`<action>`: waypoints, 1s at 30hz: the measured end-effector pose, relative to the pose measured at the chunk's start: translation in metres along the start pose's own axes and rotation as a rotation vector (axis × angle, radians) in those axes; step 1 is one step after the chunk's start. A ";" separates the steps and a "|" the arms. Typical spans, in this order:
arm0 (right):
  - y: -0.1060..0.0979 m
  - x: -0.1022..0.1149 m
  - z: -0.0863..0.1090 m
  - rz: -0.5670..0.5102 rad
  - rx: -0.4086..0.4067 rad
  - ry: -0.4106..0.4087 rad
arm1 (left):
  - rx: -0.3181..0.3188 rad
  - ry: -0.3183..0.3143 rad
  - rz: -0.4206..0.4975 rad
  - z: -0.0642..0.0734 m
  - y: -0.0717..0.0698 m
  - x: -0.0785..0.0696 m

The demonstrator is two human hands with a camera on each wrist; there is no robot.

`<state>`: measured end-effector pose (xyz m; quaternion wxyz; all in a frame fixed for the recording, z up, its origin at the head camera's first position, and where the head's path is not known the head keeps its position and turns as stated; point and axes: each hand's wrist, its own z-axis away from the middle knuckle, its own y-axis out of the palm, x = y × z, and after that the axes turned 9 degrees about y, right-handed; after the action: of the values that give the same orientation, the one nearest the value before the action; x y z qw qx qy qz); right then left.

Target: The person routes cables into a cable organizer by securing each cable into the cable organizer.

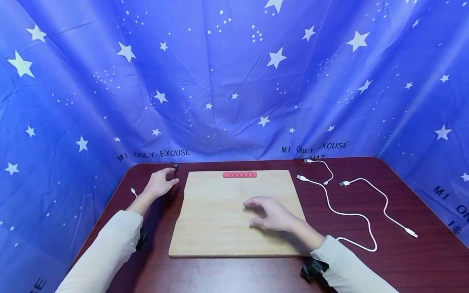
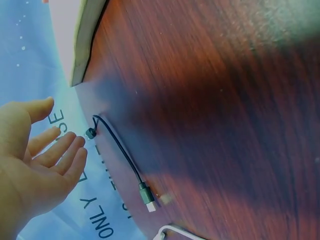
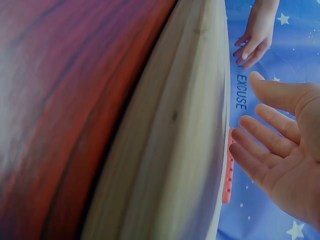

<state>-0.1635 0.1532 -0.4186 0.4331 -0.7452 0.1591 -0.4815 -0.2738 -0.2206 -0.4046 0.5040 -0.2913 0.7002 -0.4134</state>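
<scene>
My left hand (image 1: 159, 184) is over the table's far left, fingers relaxed and holding nothing. A short black USB cable (image 2: 119, 146) with a plug at each end lies close to its fingertips in the left wrist view. In the head view that cable is mostly hidden behind the hand. My right hand (image 1: 275, 214) hovers over the right half of a pale wooden board (image 1: 212, 211), its fingers loosely bent with nothing between them. Along the board's far edge lies a red slotted strip (image 1: 239, 175), also visible past the right fingertips in the right wrist view.
Right of the board lie several white cables: a short one (image 1: 331, 171), a long one (image 1: 342, 213) and another (image 1: 386, 199). A small white plug (image 1: 133, 190) shows beside my left wrist. Behind the dark red table (image 1: 414, 203) hangs a blue star-patterned curtain (image 1: 220, 81).
</scene>
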 end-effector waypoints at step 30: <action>0.023 0.028 -0.023 -0.287 0.043 0.139 | 0.060 -0.123 -0.019 -0.031 0.001 0.017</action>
<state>-0.1653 0.1101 -0.4174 0.3638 -0.7157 0.0701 -0.5920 -0.3084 -0.2252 -0.4083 0.5508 -0.3076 0.6524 -0.4199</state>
